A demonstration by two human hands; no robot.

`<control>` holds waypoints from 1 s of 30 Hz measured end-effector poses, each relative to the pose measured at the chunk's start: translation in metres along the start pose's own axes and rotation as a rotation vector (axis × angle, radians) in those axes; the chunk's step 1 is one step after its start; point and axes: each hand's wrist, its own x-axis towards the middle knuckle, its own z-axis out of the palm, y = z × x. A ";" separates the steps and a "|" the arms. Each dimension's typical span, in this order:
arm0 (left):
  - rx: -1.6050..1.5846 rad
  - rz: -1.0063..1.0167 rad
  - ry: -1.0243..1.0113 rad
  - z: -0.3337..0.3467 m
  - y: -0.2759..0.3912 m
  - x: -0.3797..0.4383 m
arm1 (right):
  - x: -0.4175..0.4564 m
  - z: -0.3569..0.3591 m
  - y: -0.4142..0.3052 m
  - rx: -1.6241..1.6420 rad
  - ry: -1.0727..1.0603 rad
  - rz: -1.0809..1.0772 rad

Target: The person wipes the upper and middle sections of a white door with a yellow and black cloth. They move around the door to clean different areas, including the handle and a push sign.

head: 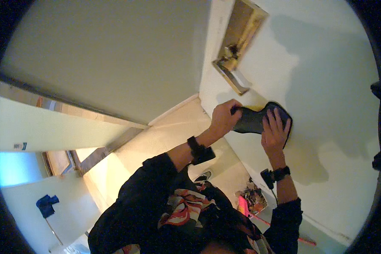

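Observation:
A dark grey, shaped flat piece with a black edge (pixel 250 120) lies against the pale wall (pixel 324 104). My left hand (pixel 226 116) grips its narrow end, with the fingers curled. On its wider end rests my right hand (pixel 275 130), the fingers spread and pressed flat on the surface. A bit of yellow shows along the piece's upper edge. Above my left hand, a gold-coloured framed fixture (pixel 241 35) is on the wall, with a smaller gold-edged part (pixel 231 77) at its lower end. Black devices are strapped on both my wrists.
A large grey panel (pixel 114 57) stands at upper left. Below lies the light floor (pixel 158 136). Near the wall's base sit a box of mixed items (pixel 254 200) and a pink-red long-handled tool (pixel 243 205). A dark cloth-like item (pixel 47 204) is at lower left.

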 end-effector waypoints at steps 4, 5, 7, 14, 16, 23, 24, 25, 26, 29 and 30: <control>0.177 0.058 -0.099 -0.065 0.019 -0.019 | -0.008 0.054 -0.052 0.370 -0.009 0.165; 0.230 0.084 -0.117 -0.080 0.019 -0.023 | -0.003 0.066 -0.070 0.503 0.003 0.188; 0.337 0.137 -0.136 -0.102 0.014 -0.032 | 0.023 0.073 -0.105 0.804 -0.067 0.240; 0.576 0.033 -0.240 -0.156 0.023 -0.067 | 0.095 0.031 -0.160 1.256 -0.259 0.092; 0.547 -0.002 -0.203 -0.172 0.023 -0.072 | 0.098 0.029 -0.176 1.384 -0.335 0.019; 0.668 -0.085 -0.163 -0.225 0.023 -0.093 | 0.090 0.061 -0.200 1.148 -0.532 -0.177; 0.665 -0.112 -0.131 -0.231 0.023 -0.096 | 0.096 0.061 -0.198 1.069 -0.585 -0.248; 0.662 -0.139 -0.099 -0.236 0.024 -0.099 | 0.102 0.060 -0.198 0.988 -0.635 -0.318; 0.686 -0.140 -0.059 -0.240 0.025 -0.102 | 0.107 0.056 -0.199 1.009 -0.659 -0.258; 0.729 -0.214 0.033 -0.244 0.029 -0.108 | 0.113 0.065 -0.191 1.072 -0.489 -0.236; 0.726 -0.201 0.062 -0.244 0.033 -0.110 | 0.116 0.069 -0.190 1.004 -0.457 -0.244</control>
